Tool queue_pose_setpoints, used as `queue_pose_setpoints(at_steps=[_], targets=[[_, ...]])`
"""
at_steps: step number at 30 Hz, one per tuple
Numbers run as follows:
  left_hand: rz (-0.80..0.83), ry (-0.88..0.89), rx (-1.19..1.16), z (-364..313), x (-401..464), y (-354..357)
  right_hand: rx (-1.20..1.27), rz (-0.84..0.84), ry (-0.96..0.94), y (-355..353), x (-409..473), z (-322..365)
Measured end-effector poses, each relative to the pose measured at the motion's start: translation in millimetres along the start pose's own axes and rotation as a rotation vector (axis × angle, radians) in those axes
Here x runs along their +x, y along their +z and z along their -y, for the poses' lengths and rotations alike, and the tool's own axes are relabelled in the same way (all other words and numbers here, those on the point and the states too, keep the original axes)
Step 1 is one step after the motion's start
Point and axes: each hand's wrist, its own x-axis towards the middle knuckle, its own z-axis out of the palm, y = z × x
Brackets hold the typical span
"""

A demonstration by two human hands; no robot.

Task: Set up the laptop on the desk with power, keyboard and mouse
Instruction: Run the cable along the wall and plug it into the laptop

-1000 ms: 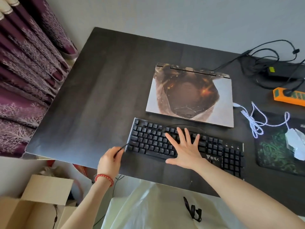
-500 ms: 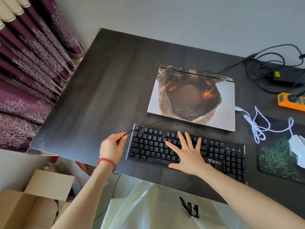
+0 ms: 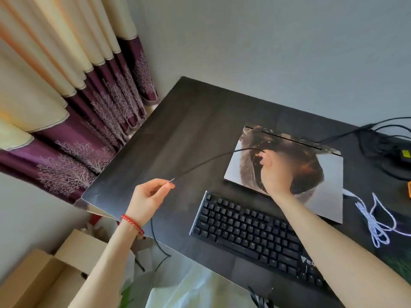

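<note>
A closed laptop (image 3: 320,174) with a printed lid lies on the dark desk (image 3: 189,134). In front of it sits a black keyboard (image 3: 249,230). The keyboard's thin black cable (image 3: 206,162) stretches in the air between my hands. My left hand (image 3: 149,198) pinches the cable above the desk's left part. Over the laptop lid, my right hand (image 3: 273,172) is closed on the cable's other stretch. A white braided mouse cable (image 3: 375,221) lies right of the laptop. The mouse is out of frame.
A black power brick (image 3: 398,154) with tangled black leads sits at the far right. Purple and cream curtains (image 3: 73,112) hang left of the desk. An open cardboard box (image 3: 44,272) stands on the floor at lower left. Pale plastic sheeting (image 3: 195,290) lies below the desk's front edge.
My right hand left the keyboard keys and rose over the laptop, closing on the cable. My left hand lifted the cable up and away from the keyboard's left end. The camera tilted up and left.
</note>
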Motion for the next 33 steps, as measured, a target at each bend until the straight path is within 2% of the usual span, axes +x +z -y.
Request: queue_pose_setpoints(at_steps=[2, 7, 9, 11, 12, 15, 18, 20, 21, 23, 26, 28, 30, 31, 33], targets=[[-0.013, 0.031, 0.045, -3.7, 1.4, -14.2, -0.073, 0.061, -0.078, -2.5, 8.0, 9.5], [0.017, 0.245, 0.143, -65.9, 25.7, -18.1, -0.1, 0.187, -0.784, -0.2, -1.9, 91.9], [-0.055, 0.314, 0.135, -97.4, 39.7, -22.7, -0.114, 0.151, -0.947, -7.0, 5.4, 119.3], [-0.113, 0.361, 0.122, -126.7, 54.6, -31.9, -0.076, 0.05, -0.96, -21.8, 21.2, 139.0], [-0.118, 0.374, 0.114, -139.0, 61.0, -36.0, -0.039, 0.024, -0.908, -29.5, 28.9, 145.8], [-0.106, 0.382, 0.054, -173.8, 79.1, -48.8, 0.153, -0.063, -0.62, -56.1, 62.2, 165.6], [-0.124, 0.343, -0.028, -190.3, 87.5, -68.4, 0.395, -0.237, -0.278, -90.4, 99.7, 165.5], [-0.171, 0.341, -0.015, -191.7, 88.6, -84.1, 0.309, -0.275, -0.141, -109.3, 119.3, 151.5], [-0.215, 0.359, 0.023, -192.8, 88.9, -89.1, 0.202, -0.23, -0.121, -114.0, 123.0, 145.7], [-0.288, 0.423, 0.127, -207.4, 92.4, -90.2, 0.037, -0.094, -0.227, -116.7, 121.2, 148.7], [-0.255, 0.525, 0.18, -252.1, 102.2, -71.0, -0.026, -0.06, -0.617, -118.4, 110.5, 185.3], [-0.225, 0.589, 0.058, -287.4, 106.0, -59.2, -0.009, -0.002, -0.824, -127.9, 106.9, 212.8], [-0.224, 0.61, -0.153, -322.9, 110.1, -57.4, 0.094, 0.043, -0.9, -144.9, 107.4, 232.0], [-0.223, 0.619, -0.22, -335.6, 112.5, -57.9, 0.148, 0.013, -0.896, -153.5, 107.9, 237.4], [-0.157, 0.622, -0.274, -351.4, 116.3, -57.7, 0.184, -0.162, -0.847, -169.1, 114.5, 243.7]])
